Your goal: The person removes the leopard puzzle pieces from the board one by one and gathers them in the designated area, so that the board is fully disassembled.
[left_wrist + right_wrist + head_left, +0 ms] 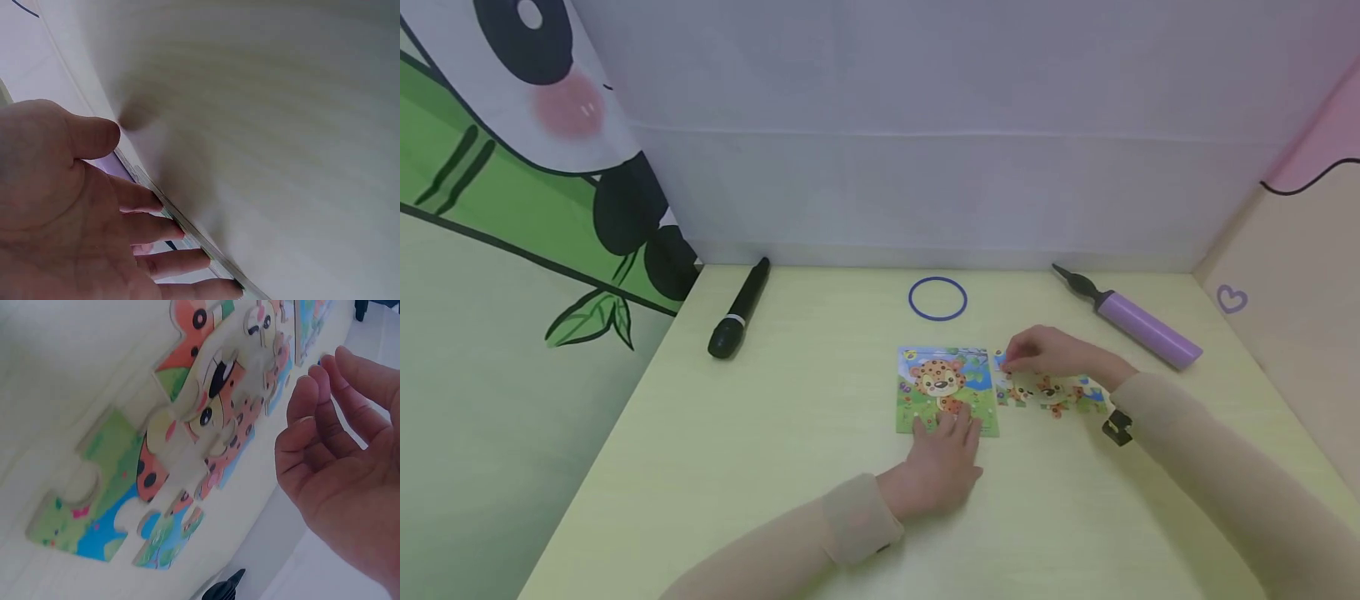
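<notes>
A leopard picture puzzle board (945, 385) lies flat in the middle of the pale yellow table (805, 433). My left hand (942, 457) rests on its near edge with the fingers straight; the left wrist view shows these fingers (147, 228) lying along the board's edge (215, 261). Just right of the board sit several loose puzzle pieces (1051, 393), partly joined, with leopard spots (206, 425). My right hand (1041, 352) hovers over them, fingertips by a blue piece (1001, 361) next to the board. In the right wrist view its fingers (312, 419) are loosely curled and hold nothing.
A black microphone (739, 310) lies at the back left, a blue ring (937, 298) behind the board, and a purple hand pump (1138, 325) at the back right. Walls close the table in: a panda print at the left, white behind, beige at the right.
</notes>
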The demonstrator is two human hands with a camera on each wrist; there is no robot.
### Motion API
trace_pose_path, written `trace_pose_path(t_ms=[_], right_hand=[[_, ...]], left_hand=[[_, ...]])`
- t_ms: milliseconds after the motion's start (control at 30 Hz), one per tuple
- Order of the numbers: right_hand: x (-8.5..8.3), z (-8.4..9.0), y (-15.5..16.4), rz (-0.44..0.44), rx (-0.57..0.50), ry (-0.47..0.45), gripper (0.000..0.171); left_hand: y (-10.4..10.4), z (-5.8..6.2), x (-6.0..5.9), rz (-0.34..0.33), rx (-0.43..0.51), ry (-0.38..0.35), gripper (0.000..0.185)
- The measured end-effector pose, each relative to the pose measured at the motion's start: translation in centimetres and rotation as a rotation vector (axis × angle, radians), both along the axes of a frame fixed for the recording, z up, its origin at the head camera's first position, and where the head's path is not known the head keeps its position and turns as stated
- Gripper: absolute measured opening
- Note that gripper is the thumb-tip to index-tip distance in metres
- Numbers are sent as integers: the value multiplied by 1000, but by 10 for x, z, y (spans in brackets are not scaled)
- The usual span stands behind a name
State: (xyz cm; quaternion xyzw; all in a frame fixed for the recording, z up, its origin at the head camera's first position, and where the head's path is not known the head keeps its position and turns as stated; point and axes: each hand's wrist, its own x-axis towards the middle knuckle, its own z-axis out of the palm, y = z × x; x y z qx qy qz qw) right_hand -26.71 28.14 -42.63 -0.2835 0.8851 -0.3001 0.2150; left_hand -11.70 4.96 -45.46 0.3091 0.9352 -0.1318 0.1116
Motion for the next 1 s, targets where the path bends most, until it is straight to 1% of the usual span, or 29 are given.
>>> trace_pose_path(t_ms=[233,400,567,733,900,1000], right_hand=[[-3,-4,-23,12,-11,30,9],[-6,-6,-43,52,-39,43,11],[-7,-6,-62,73,-42,30,12],[-5,-5,-79,101,-37,-3,13],[-4,-7,-92,129,-35,-53,13],[-4,-7,-98,142,-27,-66,13]], left_hand=[[0,4,2,68,58,-53,68],[2,2,3,94,51,-57,68],[5,-3,3,91,26,-33,71],[6,-2,3,77,6,-20,72],[5,-1,3,75,16,-37,72],[5,0,3,79,22,-52,72]])
